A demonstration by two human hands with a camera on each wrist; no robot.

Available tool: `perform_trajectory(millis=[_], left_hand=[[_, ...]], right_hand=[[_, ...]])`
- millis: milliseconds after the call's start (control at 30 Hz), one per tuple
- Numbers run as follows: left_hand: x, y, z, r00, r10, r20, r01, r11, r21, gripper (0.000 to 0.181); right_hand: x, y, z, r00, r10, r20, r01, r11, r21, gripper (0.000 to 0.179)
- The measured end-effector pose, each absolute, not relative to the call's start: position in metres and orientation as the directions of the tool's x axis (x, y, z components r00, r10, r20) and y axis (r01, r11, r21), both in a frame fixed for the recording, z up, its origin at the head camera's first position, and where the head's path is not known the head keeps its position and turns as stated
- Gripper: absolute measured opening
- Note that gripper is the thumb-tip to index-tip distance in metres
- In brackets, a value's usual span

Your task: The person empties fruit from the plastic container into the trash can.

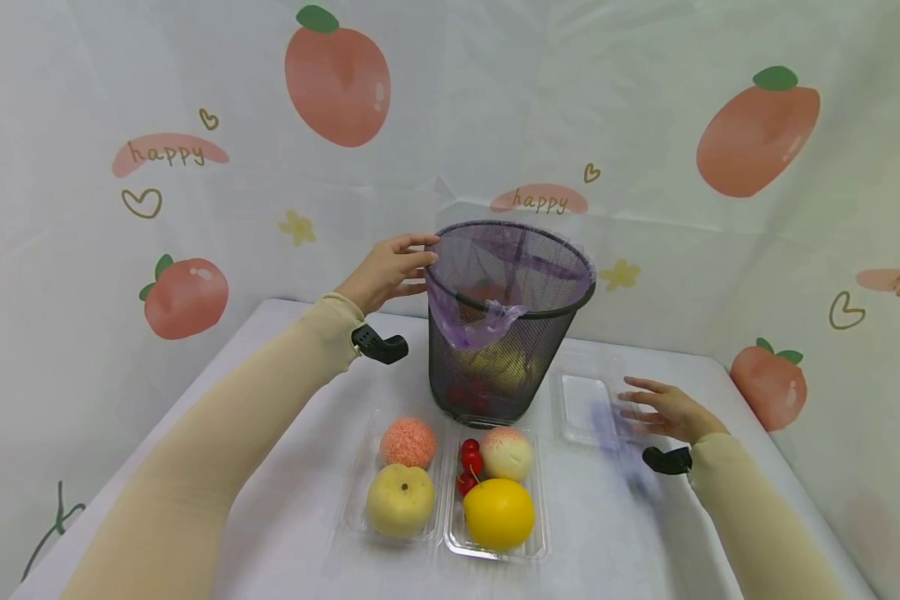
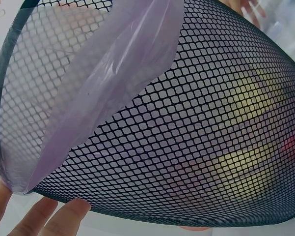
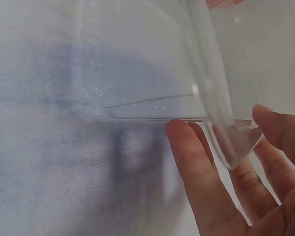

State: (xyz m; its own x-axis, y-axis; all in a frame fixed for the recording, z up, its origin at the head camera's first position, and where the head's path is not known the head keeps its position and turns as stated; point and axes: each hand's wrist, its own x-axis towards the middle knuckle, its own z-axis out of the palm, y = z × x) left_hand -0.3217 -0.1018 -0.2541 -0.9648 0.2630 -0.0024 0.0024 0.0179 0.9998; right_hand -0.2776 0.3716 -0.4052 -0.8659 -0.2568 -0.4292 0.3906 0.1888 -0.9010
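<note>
The left hand [image 1: 386, 271] has its fingers parted, touching the rim of a mesh basket [image 1: 446, 371], whose purple bag [image 1: 472, 332] hangs just beyond those fingertips; the right hand [image 1: 667, 414] spreads its fingers beside a clear container [image 1: 585, 408], whether touching I cannot tell, and fruit-filled trays [image 1: 487, 553] lie between both hands' fingers, nearer the body

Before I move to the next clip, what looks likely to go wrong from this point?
The left hand touches the mesh bin high, at its rim, so a push there might tip it.
The purple liner hangs unevenly over that rim and could slip inside.
The right hand is at the edge of a clear container; whether it grips is unclear, so a slip seems possible.
</note>
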Motion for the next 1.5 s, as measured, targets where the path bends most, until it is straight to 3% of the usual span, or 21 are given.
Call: perform_trajectory(millis=[400,767,1100,1200,1367,1500], left_hand=[[-0.322,-0.101,-0.254,-0.963,0.268,-0.009,-0.002,0.026,1.0,0.045],[-0.322,-0.101,-0.254,-0.962,0.274,-0.002,0.007,0.034,0.999,0.045],[-0.321,-0.101,-0.254,-0.964,0.267,-0.002,0.004,0.022,1.0,0.043],[-0.322,-0.101,-0.254,-0.964,0.265,-0.004,0.003,0.023,1.0,0.042],[-0.322,-0.101,-0.254,-0.962,0.274,0.0,0.005,0.018,1.0,0.043],[-0.322,-0.102,-0.255,-0.962,0.274,-0.001,0.003,0.015,1.0,0.043]], right_hand=[[-0.276,0.37,-0.407,-0.863,-0.261,-0.433,0.397,0.182,-0.9,0.069],[-0.275,0.372,-0.402,-0.865,-0.266,-0.426,0.359,0.267,-0.894,0.069],[-0.27,0.387,-0.398,-0.888,-0.234,-0.395,0.367,0.157,-0.917,0.072],[-0.266,0.391,-0.393,-0.9,-0.226,-0.373,0.362,0.09,-0.928,0.06],[-0.259,0.398,-0.382,-0.916,-0.234,-0.325,0.33,0.021,-0.944,0.021],[-0.253,0.401,-0.371,-0.925,-0.253,-0.284,0.304,-0.04,-0.952,0.015]])
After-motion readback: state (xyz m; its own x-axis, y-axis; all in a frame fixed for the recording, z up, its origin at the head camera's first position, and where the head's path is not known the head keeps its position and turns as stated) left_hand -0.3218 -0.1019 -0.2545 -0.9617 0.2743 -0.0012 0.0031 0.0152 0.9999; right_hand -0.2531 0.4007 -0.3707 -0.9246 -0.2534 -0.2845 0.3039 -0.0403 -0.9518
